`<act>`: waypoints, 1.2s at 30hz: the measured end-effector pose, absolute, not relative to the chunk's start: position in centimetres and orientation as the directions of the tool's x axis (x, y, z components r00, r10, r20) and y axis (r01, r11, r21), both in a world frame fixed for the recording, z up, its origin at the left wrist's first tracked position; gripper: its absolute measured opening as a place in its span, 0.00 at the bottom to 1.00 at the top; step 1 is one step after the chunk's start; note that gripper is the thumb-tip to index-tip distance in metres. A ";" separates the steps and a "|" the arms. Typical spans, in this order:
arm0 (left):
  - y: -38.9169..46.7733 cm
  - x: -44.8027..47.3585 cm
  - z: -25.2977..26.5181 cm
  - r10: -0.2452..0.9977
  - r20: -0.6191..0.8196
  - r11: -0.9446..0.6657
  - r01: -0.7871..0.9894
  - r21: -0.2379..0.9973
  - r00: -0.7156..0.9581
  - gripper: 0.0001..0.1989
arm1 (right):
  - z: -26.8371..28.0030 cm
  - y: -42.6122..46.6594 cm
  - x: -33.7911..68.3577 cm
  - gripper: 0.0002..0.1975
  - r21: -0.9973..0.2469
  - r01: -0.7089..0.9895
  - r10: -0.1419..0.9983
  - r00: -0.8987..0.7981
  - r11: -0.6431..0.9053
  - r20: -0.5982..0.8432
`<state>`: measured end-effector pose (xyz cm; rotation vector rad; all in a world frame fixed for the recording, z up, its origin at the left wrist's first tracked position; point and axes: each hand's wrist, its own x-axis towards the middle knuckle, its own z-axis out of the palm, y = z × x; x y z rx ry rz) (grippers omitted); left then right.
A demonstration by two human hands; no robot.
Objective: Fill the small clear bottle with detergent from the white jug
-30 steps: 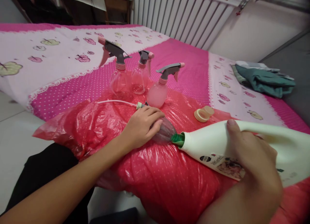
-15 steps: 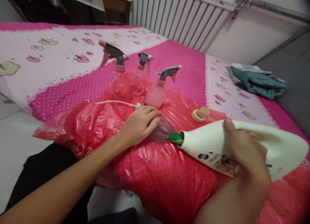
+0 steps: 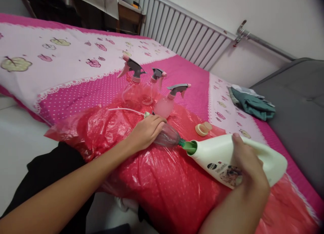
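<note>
My left hand (image 3: 146, 131) is closed around a clear plastic bottle (image 3: 167, 135) lying tilted on its side, its neck pointing right. The neck meets the green spout (image 3: 190, 147) of a pale green-white jug (image 3: 215, 156); whether liquid flows between them I cannot tell. My right hand (image 3: 249, 163) grips the jug by its handle, holding it nearly level with its mouth to the left. Just behind my left hand lies a spray head's collar (image 3: 146, 115) with a thin white tube (image 3: 124, 109). The jug's yellowish cap (image 3: 203, 128) rests behind the spout.
Three spray bottles with grey and pink heads stand behind my hands, the nearest one (image 3: 164, 106) holding cloudy pink liquid. Red plastic sheeting (image 3: 162, 180) covers the near edge of the bed (image 3: 187, 72). Folded clothes (image 3: 253, 100) lie at the right by a grey headboard (image 3: 298, 92).
The view has tilted and shifted. The bottle's neck and the jug's spout appear drawn slightly apart, with more of the green spout showing. Both hands keep their holds.
</note>
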<state>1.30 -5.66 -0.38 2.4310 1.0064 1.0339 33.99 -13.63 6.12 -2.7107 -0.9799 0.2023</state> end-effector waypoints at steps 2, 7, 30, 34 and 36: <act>-5.6 1.2 -0.5 0.713 0.506 -0.701 0.482 0.525 0.486 0.21 | 6.3 -14.0 34.0 0.49 -0.317 0.545 0.595 0.800 -0.777 -0.084; -5.5 1.2 -0.8 0.696 0.520 -0.718 0.470 0.513 0.495 0.21 | 7.0 -14.2 33.2 0.48 -0.351 0.478 0.540 0.836 -0.805 -0.100; -5.1 0.4 -0.5 0.621 0.430 -0.772 0.416 0.480 0.655 0.49 | 5.9 -14.8 32.2 0.47 -0.327 0.477 0.495 0.868 -0.816 0.030; -5.4 0.5 -0.2 0.621 0.455 -0.773 0.403 0.489 0.639 0.41 | 6.5 -15.6 32.3 0.49 -0.368 0.496 0.503 0.860 -0.786 0.086; -5.7 0.8 0.0 0.623 0.491 -0.771 0.369 0.520 0.609 0.39 | 7.1 -16.2 32.4 0.50 -0.394 0.510 0.502 0.855 -0.764 0.133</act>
